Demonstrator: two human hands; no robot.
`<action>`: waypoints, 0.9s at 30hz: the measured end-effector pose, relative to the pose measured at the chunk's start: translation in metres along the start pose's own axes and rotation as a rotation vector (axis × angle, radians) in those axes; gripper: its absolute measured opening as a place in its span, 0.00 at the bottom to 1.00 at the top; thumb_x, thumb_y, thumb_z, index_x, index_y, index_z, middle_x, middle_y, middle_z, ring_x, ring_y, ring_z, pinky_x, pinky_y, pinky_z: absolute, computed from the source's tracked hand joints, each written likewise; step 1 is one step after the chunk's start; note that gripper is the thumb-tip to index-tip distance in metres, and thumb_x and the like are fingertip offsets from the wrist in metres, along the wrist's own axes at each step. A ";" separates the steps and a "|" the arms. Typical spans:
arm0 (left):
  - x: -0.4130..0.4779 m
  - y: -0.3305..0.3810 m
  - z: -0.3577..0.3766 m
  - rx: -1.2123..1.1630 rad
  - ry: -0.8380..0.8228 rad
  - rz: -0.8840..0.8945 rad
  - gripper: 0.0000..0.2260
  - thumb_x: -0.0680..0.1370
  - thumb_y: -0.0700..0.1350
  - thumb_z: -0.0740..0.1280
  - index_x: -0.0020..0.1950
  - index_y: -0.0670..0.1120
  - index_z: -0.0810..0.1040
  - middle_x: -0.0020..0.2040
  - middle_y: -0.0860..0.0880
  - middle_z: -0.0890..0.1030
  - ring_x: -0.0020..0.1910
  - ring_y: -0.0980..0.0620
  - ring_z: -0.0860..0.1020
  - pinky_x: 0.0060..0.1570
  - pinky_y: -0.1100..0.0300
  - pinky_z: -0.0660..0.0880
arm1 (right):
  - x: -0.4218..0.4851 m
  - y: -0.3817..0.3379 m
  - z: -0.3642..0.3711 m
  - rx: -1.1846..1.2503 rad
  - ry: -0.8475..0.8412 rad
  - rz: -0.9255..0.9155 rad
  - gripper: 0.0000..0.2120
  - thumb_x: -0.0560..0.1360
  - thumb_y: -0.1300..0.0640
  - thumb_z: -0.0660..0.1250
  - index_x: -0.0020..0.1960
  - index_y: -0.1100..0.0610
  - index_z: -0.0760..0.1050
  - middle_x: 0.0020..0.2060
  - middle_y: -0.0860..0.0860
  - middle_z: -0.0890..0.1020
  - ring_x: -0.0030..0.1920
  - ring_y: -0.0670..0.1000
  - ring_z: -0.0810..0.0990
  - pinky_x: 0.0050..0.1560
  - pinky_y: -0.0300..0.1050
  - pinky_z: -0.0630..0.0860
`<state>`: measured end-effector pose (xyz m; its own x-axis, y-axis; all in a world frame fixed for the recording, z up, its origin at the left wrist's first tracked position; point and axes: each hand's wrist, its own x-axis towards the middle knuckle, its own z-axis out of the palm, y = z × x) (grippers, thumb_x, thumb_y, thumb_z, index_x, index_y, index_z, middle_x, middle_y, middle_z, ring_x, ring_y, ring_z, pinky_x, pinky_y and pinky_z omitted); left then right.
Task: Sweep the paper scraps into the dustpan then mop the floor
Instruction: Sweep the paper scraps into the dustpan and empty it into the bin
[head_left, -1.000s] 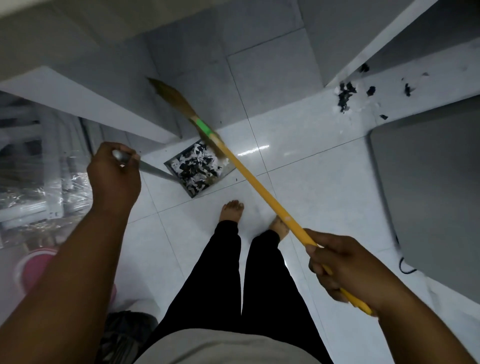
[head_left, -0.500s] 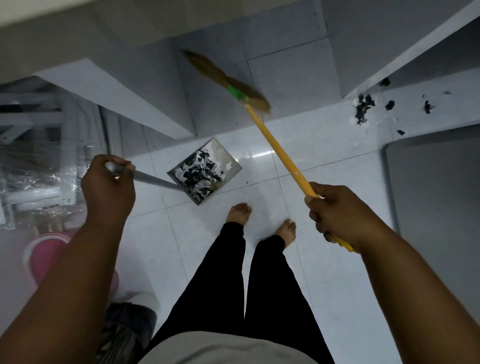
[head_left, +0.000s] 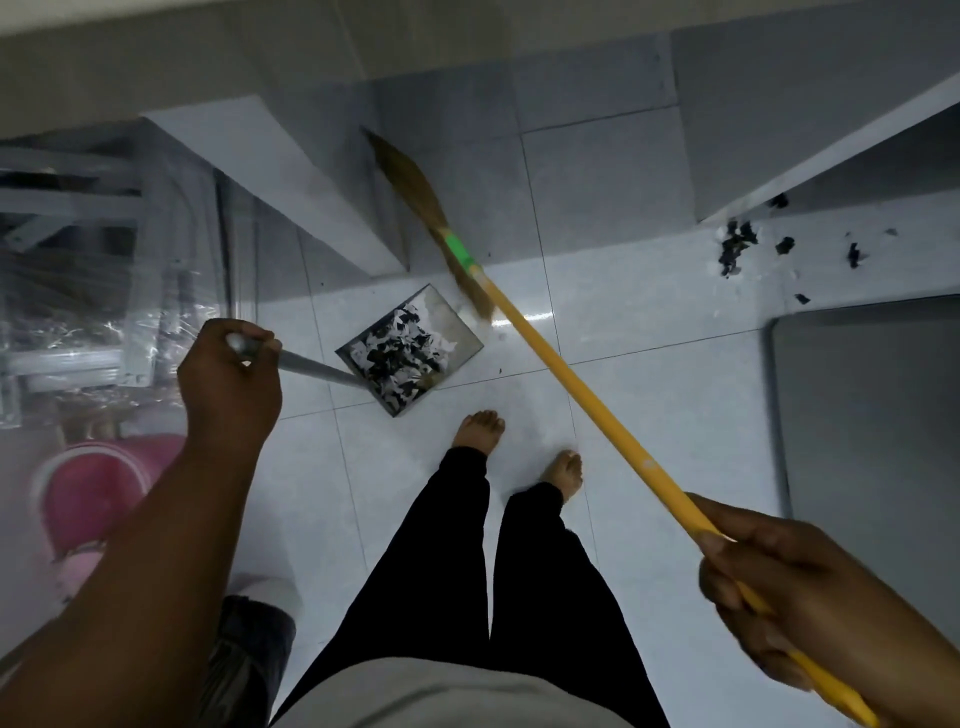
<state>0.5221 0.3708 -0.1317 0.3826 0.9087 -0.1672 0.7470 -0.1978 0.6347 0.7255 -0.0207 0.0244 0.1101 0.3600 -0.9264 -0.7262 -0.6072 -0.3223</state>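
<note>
L hand (head_left: 228, 384) up front-left, fingers (head_left: 262, 347) curled tight round the metal handle (head_left: 311, 366) of the dustpan (head_left: 457, 332); dustpan sits on the white tile floor (head_left: 675, 405) just ahead of the bare feet (head_left: 480, 431), loaded w/ black-and-white paper scraps (head_left: 400, 348); R hand (head_left: 789, 587) low right, fingers (head_left: 722, 582) wrapped round the yellow broom (head_left: 571, 374) stick; broom runs diagonally up-left, bristles (head_left: 410, 182) blurred, beyond the pan's far edge; loose scraps (head_left: 735, 249) lie on the floor far right, well apart from the pan; pink bucket (head_left: 88, 488) at left.
</note>
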 end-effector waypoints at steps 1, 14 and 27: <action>-0.002 -0.002 -0.002 -0.007 0.000 0.012 0.04 0.76 0.39 0.70 0.48 0.47 0.78 0.40 0.62 0.76 0.41 0.67 0.76 0.47 0.81 0.68 | -0.006 0.000 -0.002 -0.009 0.023 -0.016 0.18 0.69 0.50 0.68 0.59 0.43 0.81 0.32 0.57 0.70 0.23 0.51 0.62 0.26 0.39 0.65; -0.064 -0.034 -0.043 -0.046 0.043 0.073 0.04 0.76 0.41 0.69 0.49 0.44 0.78 0.41 0.61 0.77 0.41 0.70 0.76 0.46 0.78 0.70 | 0.016 0.078 -0.008 -0.250 0.313 -0.105 0.06 0.80 0.57 0.63 0.51 0.52 0.79 0.30 0.54 0.71 0.25 0.51 0.65 0.24 0.41 0.67; -0.061 -0.064 -0.040 -0.069 -0.003 0.127 0.13 0.76 0.38 0.68 0.42 0.56 0.73 0.40 0.61 0.76 0.40 0.72 0.76 0.46 0.79 0.69 | 0.015 0.131 0.066 0.122 -0.013 -0.024 0.13 0.78 0.55 0.64 0.61 0.47 0.80 0.33 0.56 0.70 0.25 0.49 0.63 0.26 0.38 0.64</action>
<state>0.4293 0.3432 -0.1317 0.4736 0.8767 -0.0848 0.6535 -0.2852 0.7012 0.5874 -0.0477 -0.0189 0.1200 0.3831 -0.9159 -0.8007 -0.5081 -0.3174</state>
